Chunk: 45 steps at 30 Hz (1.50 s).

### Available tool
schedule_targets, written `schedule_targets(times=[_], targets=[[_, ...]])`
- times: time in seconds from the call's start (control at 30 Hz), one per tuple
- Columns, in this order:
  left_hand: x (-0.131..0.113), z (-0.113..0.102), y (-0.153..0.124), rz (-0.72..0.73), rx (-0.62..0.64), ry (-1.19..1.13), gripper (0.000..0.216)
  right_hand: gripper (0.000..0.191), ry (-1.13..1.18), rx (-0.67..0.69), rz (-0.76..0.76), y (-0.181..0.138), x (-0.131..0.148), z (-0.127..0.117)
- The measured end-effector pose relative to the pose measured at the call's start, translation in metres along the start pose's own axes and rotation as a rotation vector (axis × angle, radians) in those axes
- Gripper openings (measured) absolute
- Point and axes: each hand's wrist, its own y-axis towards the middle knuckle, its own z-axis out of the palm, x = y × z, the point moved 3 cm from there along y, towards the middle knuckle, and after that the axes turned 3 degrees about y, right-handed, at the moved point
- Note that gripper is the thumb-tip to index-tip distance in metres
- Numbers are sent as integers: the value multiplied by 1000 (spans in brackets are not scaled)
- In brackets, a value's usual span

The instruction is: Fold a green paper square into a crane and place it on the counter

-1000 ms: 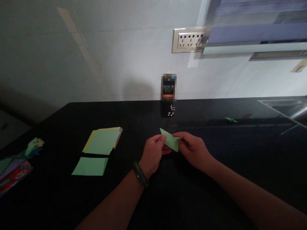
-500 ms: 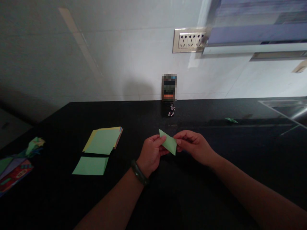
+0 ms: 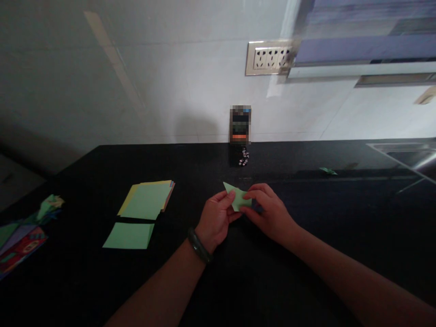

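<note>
A small folded piece of light green paper [image 3: 237,201] is held above the dark counter, between my two hands. My left hand [image 3: 216,217] pinches its left side, thumb on top and fingers beneath; a dark bangle [image 3: 199,245] circles that wrist. On the paper's right side, my right hand [image 3: 267,206] grips with the fingers at its upper edge and the thumb at the lower edge. The fingers partly hide the right end of the paper. To the left lie a stack of coloured paper [image 3: 146,200], green on top, and a separate green sheet [image 3: 127,235] with a crease.
A phone-like device [image 3: 240,125], blurred out, leans on the wall with a beaded strap [image 3: 244,156] before it. A small green folded paper piece [image 3: 328,171] lies right. Colourful papers [image 3: 25,247] sit far left. A sink edge [image 3: 402,159] is at the right.
My right hand has shifted left over the paper, its fingers now spanning the right end. The paper's right portion looks bent or folded over. My left hand has barely moved.
</note>
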Motion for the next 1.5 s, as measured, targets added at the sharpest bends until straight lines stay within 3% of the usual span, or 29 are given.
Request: schedule_targets(times=[0.17, 0.47, 0.63, 0.77, 1.0, 1.13, 1.23, 1.33, 1.5], targets=[[-1, 0, 1, 20, -7, 35, 8, 20, 35, 71, 11, 0, -2, 4], [0, 1, 0, 124, 2, 135, 21, 20, 198, 27, 185, 2, -4, 2], [-1, -1, 0, 136, -79, 160, 16, 19, 609, 114, 393, 2, -11, 3], [-2, -2, 1, 148, -98, 163, 17, 25, 948, 134, 464, 1, -19, 8], [-2, -2, 1, 84, -75, 83, 10, 28, 1156, 165, 457, -2, -26, 12], [0, -2, 2, 7, -35, 19, 4, 28, 1117, 170, 410, -1, -23, 10], [1, -2, 3, -21, -1, 13, 3, 22, 974, 178, 288, 1, -18, 4], [0, -3, 2, 14, -38, 84, 4, 15, 672, 149, 91, 4, -13, -6], [-2, -5, 2, 148, -142, 252, 9, 22, 58, 107, -249, 4, -3, -15]])
